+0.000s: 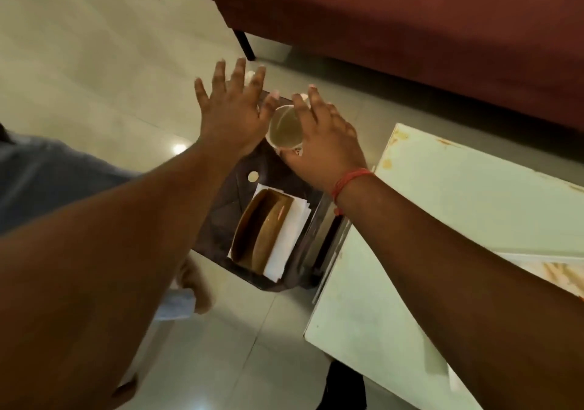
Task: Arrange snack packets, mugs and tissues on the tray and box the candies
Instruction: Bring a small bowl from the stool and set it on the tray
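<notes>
While right hand [322, 147] fingers grasp mug [284, 129] over tray [221, 207], left hand [234, 118] fingers splayed, released.

Mug [284, 128] on tray [221, 207], tissues [289, 235] nearer (perhaps in holder)

Both forearms bare, no sleeves. Red thread bracelet [349, 179] tied round right wrist. Grey-blue garment [47, 172] at left edge.
</notes>
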`<state>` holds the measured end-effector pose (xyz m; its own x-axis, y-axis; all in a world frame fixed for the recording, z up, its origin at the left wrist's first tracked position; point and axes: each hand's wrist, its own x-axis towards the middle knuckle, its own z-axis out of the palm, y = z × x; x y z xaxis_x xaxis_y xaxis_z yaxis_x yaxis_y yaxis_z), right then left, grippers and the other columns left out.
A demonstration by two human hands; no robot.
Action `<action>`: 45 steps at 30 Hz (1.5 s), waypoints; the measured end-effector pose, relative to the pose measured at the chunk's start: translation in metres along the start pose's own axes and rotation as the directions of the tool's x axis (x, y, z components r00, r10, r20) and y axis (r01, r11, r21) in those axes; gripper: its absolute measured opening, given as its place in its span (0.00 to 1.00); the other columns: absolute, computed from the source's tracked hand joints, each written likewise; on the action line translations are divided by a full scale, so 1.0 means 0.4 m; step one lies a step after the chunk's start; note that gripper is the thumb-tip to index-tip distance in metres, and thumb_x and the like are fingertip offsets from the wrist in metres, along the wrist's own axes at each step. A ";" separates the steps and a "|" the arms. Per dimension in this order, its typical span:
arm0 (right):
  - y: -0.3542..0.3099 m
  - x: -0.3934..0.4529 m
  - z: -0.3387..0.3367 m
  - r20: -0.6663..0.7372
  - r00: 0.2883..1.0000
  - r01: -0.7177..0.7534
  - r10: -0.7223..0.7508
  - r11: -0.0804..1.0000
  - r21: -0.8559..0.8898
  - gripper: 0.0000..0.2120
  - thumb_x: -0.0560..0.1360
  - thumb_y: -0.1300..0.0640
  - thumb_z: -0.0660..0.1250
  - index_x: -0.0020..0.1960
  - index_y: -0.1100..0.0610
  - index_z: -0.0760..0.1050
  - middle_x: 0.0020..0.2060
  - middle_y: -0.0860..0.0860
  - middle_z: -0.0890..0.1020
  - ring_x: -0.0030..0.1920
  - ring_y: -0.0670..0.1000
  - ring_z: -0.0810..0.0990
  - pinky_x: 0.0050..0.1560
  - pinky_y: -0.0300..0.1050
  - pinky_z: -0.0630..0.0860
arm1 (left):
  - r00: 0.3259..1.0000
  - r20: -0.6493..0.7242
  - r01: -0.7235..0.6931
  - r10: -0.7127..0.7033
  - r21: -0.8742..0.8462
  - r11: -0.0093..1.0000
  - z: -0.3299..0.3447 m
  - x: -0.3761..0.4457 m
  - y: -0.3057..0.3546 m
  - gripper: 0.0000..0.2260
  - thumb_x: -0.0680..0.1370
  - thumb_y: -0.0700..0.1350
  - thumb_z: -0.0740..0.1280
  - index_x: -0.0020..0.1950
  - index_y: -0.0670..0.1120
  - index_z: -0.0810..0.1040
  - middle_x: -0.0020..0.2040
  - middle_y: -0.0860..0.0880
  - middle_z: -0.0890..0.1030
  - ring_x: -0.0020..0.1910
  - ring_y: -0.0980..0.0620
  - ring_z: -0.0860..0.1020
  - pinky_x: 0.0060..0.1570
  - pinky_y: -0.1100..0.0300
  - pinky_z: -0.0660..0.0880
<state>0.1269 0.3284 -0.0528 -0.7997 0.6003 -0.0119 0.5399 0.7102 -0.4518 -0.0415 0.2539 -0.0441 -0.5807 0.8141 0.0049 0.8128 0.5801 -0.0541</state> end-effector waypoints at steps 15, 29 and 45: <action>-0.050 0.072 0.012 0.069 0.993 0.104 -0.097 0.990 -0.100 0.40 0.65 0.47 0.78 0.71 0.51 0.63 0.66 0.56 0.69 0.53 0.61 0.79 0.44 0.51 0.81 | 0.981 0.144 -0.139 0.132 0.040 0.989 -0.016 0.071 -0.055 0.28 0.70 0.56 0.72 0.66 0.49 0.68 0.62 0.38 0.70 0.60 0.33 0.70 0.45 0.39 0.77; 0.312 -0.538 -0.183 -0.055 0.929 -0.364 0.367 0.930 0.057 0.39 0.65 0.45 0.77 0.70 0.52 0.63 0.66 0.52 0.67 0.56 0.59 0.77 0.46 0.50 0.81 | 0.871 -0.001 -0.476 0.491 -0.239 0.846 -0.120 -0.186 0.573 0.29 0.71 0.55 0.72 0.69 0.54 0.66 0.68 0.44 0.68 0.64 0.41 0.69 0.52 0.48 0.78; 0.597 -1.076 -0.195 0.096 0.780 -0.625 0.619 0.761 0.174 0.42 0.66 0.55 0.76 0.74 0.55 0.58 0.68 0.54 0.64 0.60 0.59 0.73 0.56 0.50 0.78 | 0.601 0.332 -0.677 0.727 -0.273 0.684 -0.008 -0.555 1.146 0.27 0.69 0.38 0.69 0.67 0.53 0.71 0.68 0.47 0.66 0.67 0.43 0.64 0.35 0.54 0.73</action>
<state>0.6205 0.2683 -0.0862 -0.3148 0.8721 -0.3746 0.8648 0.1009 -0.4918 0.4600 0.3392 -0.0669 0.2266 0.9017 -0.3683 0.9615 -0.1468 0.2323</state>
